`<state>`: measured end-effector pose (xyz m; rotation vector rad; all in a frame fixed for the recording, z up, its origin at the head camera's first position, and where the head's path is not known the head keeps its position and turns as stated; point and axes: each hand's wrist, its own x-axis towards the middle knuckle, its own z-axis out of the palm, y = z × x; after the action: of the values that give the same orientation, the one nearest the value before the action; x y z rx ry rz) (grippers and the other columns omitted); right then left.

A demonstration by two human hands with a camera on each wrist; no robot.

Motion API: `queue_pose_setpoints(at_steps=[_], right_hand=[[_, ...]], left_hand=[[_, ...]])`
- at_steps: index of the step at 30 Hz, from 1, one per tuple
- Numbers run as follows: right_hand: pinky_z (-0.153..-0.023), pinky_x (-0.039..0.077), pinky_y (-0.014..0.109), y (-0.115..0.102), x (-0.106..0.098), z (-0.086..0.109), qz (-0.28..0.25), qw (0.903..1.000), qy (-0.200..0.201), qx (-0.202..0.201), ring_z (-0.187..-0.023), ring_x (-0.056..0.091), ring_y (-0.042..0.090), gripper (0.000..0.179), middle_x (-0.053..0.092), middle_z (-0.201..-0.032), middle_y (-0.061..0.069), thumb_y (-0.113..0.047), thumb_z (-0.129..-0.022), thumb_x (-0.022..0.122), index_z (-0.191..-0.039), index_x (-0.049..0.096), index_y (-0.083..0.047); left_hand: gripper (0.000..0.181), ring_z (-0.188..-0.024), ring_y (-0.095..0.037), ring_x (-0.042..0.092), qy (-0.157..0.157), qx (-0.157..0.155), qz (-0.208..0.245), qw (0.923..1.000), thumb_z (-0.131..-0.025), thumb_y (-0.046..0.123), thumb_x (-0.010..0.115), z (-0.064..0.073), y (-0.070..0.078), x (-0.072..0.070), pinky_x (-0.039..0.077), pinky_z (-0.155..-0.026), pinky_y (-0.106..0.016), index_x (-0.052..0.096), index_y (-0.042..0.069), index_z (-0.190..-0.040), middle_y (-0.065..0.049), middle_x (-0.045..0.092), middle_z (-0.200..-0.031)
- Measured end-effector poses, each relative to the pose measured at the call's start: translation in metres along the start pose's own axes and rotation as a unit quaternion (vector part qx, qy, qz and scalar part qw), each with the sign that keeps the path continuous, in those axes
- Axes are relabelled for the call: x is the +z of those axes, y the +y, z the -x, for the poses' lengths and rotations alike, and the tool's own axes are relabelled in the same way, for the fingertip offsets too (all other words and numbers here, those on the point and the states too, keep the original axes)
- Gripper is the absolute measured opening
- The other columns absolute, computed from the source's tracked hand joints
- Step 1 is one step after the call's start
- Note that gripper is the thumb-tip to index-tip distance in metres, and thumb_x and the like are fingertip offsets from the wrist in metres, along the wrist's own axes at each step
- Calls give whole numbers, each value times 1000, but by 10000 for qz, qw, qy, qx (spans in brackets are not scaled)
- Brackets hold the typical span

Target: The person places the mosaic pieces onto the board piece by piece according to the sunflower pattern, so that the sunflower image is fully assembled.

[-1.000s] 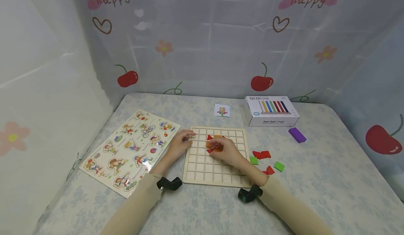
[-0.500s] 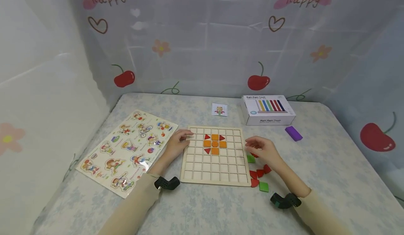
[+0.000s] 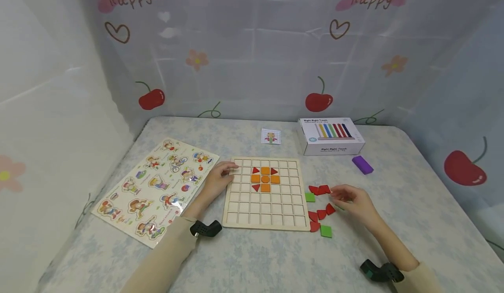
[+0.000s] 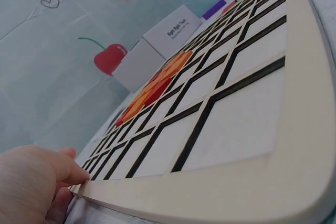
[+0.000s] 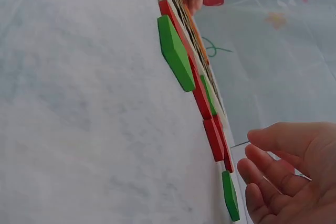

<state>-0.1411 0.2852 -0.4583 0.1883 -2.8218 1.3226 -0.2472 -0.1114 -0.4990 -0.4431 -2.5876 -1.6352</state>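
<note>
A wooden grid board [image 3: 271,205] lies on the table. At its left edge my left hand [image 3: 218,178] holds the rim, thumb on top in the left wrist view. A cross of orange squares [image 3: 255,178] round an orange disc [image 3: 265,179] fills cells in the board's upper half, with red triangles [image 3: 256,188] at three of its corners. To the right of the board, my right hand [image 3: 354,202] hovers by the loose pieces, fingers loosely bent and holding nothing. A green tile [image 5: 231,196] stands close to its fingertips in the right wrist view, mostly hidden in the head view.
Red pieces [image 3: 321,214] and green tiles [image 3: 326,231] lie along the board's right side. A picture puzzle [image 3: 157,192] lies left, partly beneath the left forearm. Behind are a pattern card [image 3: 271,136], a white box [image 3: 330,136] and a purple block [image 3: 362,165].
My right hand has left the board's middle and moved right to the loose pieces, uncovering the orange and red pieces. The left hand stays at the board's edge. The head view has shifted slightly.
</note>
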Motion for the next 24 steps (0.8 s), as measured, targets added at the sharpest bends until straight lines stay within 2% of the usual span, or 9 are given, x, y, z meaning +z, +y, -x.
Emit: queue_pose_setpoints(at_steps=[2, 5, 9, 19, 24], right_hand=[[-69, 52, 16, 0, 3, 3, -149, 9998, -120, -15, -77, 58, -3, 29, 69, -98, 18, -5, -84, 69, -112, 64, 2], [-68, 54, 17, 0, 10, 7, -330, 9987, -307, -245, -77, 60, -2, 29, 70, -95, 16, -4, -82, 71, -110, 64, 1], [-68, 54, 18, 1, 17, 9, -382, 9975, -279, -534, -77, 60, -2, 29, 70, -93, 15, -2, -80, 72, -108, 66, 0], [-70, 53, 16, 4, 12, 9, -263, 9994, 69, -235, -80, 62, 5, 33, 70, -98, 14, -2, -81, 71, -114, 64, -2], [-74, 52, 15, 5, 11, 10, -90, 9996, 147, -213, -87, 62, 6, 35, 71, -101, 12, 3, -81, 68, -115, 64, -3]], left_hand=[[27, -121, -28, 53, -91, -53, 92, 9999, -90, 2, 60, -1, 0, -1, 45, -103, -44, 67, 9, -115, -11, 55, -132], [27, -123, -28, 51, -172, -105, 201, 9996, -90, 2, 59, -2, 0, -2, 43, -105, -44, 66, 8, -115, -11, 56, -131], [27, -122, -27, 52, -164, -125, 199, 9996, -90, 2, 59, -2, 0, -2, 43, -105, -43, 66, 8, -115, -11, 56, -130], [26, -122, -26, 52, -139, -219, 141, 9996, -91, 3, 58, -2, 3, -2, 43, -106, -42, 67, 9, -115, -9, 56, -131], [26, -122, -26, 52, -172, -217, 110, 9996, -91, 4, 58, -2, 1, -2, 43, -105, -42, 67, 9, -116, -9, 55, -132]])
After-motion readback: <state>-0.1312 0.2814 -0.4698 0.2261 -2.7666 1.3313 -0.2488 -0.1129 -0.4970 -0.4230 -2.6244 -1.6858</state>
